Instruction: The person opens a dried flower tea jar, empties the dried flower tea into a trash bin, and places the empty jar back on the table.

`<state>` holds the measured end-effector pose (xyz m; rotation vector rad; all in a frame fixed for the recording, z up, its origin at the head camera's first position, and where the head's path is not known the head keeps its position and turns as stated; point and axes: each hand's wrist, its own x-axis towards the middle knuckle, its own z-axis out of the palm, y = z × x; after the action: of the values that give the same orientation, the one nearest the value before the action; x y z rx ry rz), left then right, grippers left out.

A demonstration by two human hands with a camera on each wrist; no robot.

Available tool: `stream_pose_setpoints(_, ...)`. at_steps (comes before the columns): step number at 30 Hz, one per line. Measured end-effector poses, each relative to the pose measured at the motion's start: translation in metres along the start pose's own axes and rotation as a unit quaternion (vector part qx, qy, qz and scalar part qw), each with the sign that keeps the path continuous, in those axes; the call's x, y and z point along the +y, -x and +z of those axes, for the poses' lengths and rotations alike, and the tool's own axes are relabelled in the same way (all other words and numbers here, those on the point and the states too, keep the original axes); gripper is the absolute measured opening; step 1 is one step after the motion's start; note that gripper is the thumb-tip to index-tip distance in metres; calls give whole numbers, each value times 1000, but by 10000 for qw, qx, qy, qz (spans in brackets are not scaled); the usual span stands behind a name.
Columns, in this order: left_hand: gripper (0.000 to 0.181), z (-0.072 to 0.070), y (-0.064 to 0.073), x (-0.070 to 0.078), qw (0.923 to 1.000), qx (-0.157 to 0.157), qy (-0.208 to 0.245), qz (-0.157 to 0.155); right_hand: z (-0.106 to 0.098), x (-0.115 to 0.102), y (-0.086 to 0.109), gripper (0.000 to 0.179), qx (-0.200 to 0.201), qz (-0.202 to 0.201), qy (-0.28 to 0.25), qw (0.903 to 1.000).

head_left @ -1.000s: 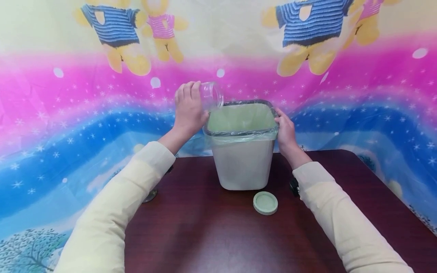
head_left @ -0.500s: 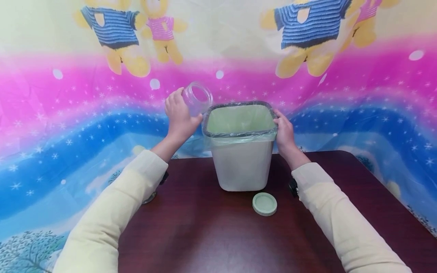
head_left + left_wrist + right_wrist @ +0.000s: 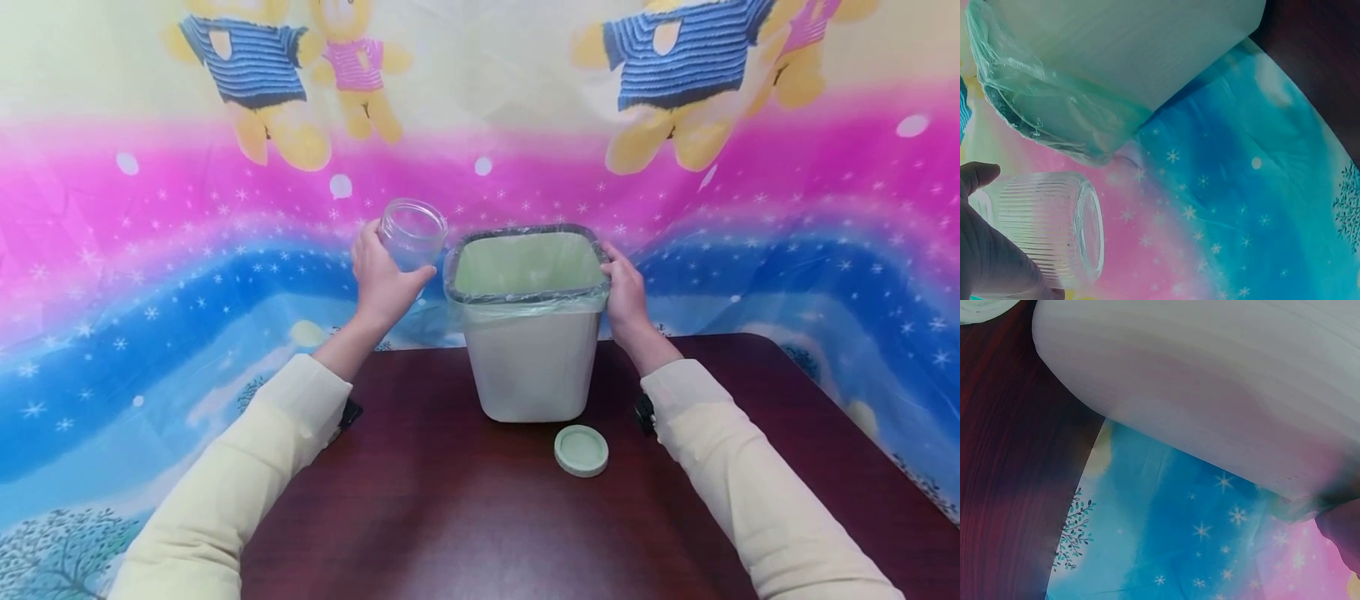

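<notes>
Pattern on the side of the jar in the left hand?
Fine parallel ribs; the jar is clear, best seen in the left wrist view.

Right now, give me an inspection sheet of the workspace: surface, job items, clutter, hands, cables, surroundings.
Surface: dark wood-grain table.
Job items: clear jar, uncapped, held off the table beside the bin, not touching it; liner over the bin's top edge; green lid on the table near the bin.
Clutter: nothing seen; sleeves hide part of the table.
Hands: left hand holds the jar; right hand grips the bin's right edge.
Cables: nothing seen.
Surroundings: bear-and-snowflake backdrop.
</notes>
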<state>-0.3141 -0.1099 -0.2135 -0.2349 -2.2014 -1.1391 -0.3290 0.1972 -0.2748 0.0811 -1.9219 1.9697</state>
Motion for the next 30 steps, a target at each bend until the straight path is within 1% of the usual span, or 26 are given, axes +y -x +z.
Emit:
stream_pose_setpoints(7, 89, -4, 11, -10, 9969, -292, 537, -502, 1, 2, 0, 53, 30, 61, -205, 9998)
stream_pose_setpoints(11, 92, -8, 17, -15, 9932, -550, 770, -675, 1, 2, -1, 53, 59, 69, -205, 9997)
stream_pose_setpoints(14, 91, -10, 23, -18, 9892, -795, 994, -724, 1, 3, -1, 53, 82, 39, -191, 9998)
stream_pose_setpoints(18, 89, -11, 31, -21, 9855, -1015, 1101, -797, 0, 4, -2, 54, 69, 3, -162, 9998)
stream_pose_setpoints(24, 91, -11, 40, -31, 9821, -1087, 1159, -1007, -2, 3, -3, 54, 40, -60, -95, 9999)
stream_pose_setpoints(30, 88, -9, 51, -44, 9781, -1237, 1300, -1056, -3, 2, -1, 53, -28, -75, 31, 10000)
